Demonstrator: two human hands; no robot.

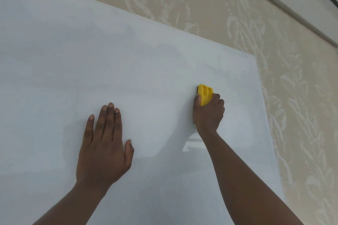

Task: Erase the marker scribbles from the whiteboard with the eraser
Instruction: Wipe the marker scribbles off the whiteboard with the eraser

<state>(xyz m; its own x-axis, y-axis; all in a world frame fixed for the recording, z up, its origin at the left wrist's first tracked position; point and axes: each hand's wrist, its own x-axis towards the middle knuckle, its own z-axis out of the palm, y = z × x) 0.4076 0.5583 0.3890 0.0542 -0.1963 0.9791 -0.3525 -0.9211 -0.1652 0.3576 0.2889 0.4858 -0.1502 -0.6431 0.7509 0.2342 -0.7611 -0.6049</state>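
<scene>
A large white whiteboard sheet (91,51) covers most of the view, fixed flat against the wall. No marker scribbles show on it, only faint smears. My right hand (208,113) is closed around a yellow eraser (205,95), pressing it against the board near its right side. The eraser's top end sticks out above my fingers, with a dark pad edge on its left. My left hand (105,144) lies flat on the board with fingers spread, left of the eraser and a little lower.
Beige wallpaper (256,23) with a pale leaf pattern surrounds the board above and to the right. The board's right edge (263,115) runs close to my right hand. A trim strip (292,7) crosses the top right corner.
</scene>
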